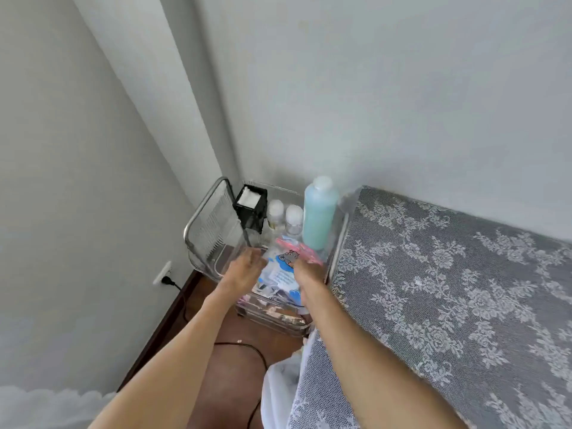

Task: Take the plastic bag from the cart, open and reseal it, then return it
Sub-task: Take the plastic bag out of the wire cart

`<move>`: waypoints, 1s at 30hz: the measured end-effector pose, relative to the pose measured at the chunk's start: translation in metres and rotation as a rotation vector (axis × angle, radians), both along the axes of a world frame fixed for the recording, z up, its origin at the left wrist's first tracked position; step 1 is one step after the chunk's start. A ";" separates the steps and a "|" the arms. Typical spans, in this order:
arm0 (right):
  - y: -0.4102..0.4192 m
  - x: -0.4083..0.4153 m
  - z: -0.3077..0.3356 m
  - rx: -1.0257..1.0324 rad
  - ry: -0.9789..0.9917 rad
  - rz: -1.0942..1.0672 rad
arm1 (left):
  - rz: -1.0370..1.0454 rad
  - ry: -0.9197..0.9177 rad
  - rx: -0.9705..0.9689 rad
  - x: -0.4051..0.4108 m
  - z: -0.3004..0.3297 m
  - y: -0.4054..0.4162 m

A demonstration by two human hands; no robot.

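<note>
A clear plastic bag (283, 269) with a pink zip strip, blue print and a small cartoon figure lies in the top tray of a transparent cart (213, 233) in the room's corner. My left hand (247, 267) is at the bag's left edge, fingers spread and blurred. On the bag's right side my right hand (308, 270) touches it near the pink strip. Whether either hand grips the bag cannot be made out. The hands cover part of the bag.
In the tray behind the bag stand a tall teal bottle (318, 212), two small white-capped bottles (284, 215) and a black box of white pads (250, 209). A lace-covered grey bed (448, 289) borders the cart on the right. A plugged wall socket (163, 274) sits at left, with a cable (247, 348) on the floor.
</note>
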State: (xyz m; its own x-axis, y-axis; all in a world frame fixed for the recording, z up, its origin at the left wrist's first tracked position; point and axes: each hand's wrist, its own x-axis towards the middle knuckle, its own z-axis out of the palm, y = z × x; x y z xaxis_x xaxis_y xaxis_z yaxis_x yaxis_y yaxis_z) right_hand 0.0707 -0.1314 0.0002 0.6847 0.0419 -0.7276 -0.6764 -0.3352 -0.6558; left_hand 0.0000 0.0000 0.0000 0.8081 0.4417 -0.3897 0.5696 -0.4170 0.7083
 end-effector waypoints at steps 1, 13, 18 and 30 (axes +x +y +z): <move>0.003 0.003 -0.006 -0.025 0.007 -0.016 | -0.001 0.014 0.019 0.005 -0.006 0.001; 0.016 0.010 -0.057 -0.236 0.049 -0.068 | 0.041 0.193 0.025 0.035 -0.066 0.006; 0.012 0.015 -0.068 -0.205 0.078 -0.078 | 0.039 0.181 0.033 0.038 -0.070 0.007; 0.027 0.014 0.002 -0.030 -0.143 0.034 | 0.129 -0.049 -0.022 0.010 0.002 0.030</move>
